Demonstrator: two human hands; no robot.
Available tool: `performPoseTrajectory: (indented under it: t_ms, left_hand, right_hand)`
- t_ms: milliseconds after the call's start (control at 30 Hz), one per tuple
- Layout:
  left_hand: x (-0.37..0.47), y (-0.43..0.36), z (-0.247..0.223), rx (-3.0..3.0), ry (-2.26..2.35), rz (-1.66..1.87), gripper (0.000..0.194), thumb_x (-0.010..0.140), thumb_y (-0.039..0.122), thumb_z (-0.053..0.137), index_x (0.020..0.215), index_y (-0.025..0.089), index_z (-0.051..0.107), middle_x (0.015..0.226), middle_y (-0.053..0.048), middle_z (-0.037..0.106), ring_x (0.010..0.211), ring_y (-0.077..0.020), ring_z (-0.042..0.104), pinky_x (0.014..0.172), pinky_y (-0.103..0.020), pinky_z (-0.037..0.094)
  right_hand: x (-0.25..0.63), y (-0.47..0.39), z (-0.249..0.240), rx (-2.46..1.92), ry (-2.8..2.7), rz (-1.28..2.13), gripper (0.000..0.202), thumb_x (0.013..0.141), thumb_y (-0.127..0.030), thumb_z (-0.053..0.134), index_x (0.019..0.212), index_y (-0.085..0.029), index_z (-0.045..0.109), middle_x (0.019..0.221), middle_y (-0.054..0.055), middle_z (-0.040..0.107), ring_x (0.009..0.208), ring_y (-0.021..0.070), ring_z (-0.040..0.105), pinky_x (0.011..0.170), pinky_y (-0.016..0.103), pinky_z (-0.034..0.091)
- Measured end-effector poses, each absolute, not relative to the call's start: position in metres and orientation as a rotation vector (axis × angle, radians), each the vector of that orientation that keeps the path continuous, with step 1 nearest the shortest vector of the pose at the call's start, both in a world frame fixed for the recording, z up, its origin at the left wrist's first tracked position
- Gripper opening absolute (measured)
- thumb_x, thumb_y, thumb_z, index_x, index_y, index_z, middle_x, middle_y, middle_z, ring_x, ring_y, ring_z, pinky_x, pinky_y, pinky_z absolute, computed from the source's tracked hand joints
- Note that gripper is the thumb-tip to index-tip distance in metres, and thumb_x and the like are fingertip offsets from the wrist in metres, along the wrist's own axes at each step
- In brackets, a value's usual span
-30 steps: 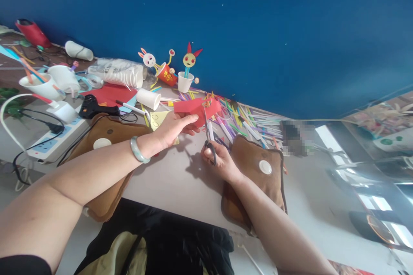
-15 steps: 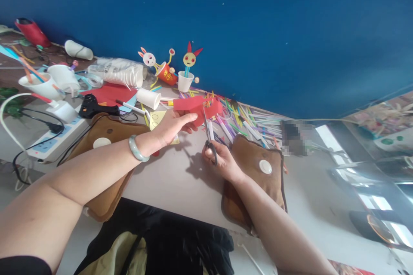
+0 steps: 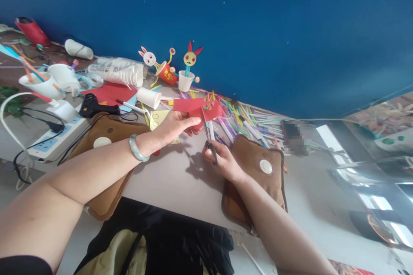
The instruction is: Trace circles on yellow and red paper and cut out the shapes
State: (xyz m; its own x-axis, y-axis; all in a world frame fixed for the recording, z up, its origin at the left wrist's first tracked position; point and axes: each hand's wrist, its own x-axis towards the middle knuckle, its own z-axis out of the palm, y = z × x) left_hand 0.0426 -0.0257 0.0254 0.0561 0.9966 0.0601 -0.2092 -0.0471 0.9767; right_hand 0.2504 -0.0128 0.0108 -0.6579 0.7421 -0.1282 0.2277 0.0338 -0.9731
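A piece of red paper (image 3: pixel 189 106) is pinched in my left hand (image 3: pixel 179 126), thumb on top, above the middle of the table. My right hand (image 3: pixel 222 159) grips black-handled scissors (image 3: pixel 212 150) from below. Their blades point up and away, against the red paper, where a gap shows at its right part. A yellow sheet with drawn circles (image 3: pixel 158 118) lies partly behind my left hand. Beneath both hands, a shadow falls on the white table (image 3: pixel 171 180).
Brown cushions (image 3: pixel 254 163) lie beside both forearms. At the left are a power strip (image 3: pixel 53 139), a black glue gun (image 3: pixel 97 106) and stacked paper cups (image 3: pixel 119 73). Colourful sticks (image 3: pixel 254 122) and a cup figure with red ears (image 3: pixel 186 80) stand or lie near the blue wall.
My left hand has shifted slightly to the right. The gap in the red paper by the scissor blades looks a little different; my right hand has hardly moved.
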Motion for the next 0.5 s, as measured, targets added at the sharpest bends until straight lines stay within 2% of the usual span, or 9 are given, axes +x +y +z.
performPoseTrajectory:
  t_ms: [500]
  left_hand:
    - [0.0408,-0.026,0.031,1.112,0.974,1.264,0.022,0.08,0.035,0.071,0.082,0.013,0.068,0.075,-0.005,0.071,0.063,-0.0132,0.064,0.061,-0.026,0.052]
  right_hand:
    - [0.257,-0.0075,0.0126,-0.963,-1.947,1.618,0.06,0.072,-0.077,0.067,0.066,-0.021,0.046,0.058,-0.006,0.043,0.054,0.0082,0.033,0.052,0.026,0.026]
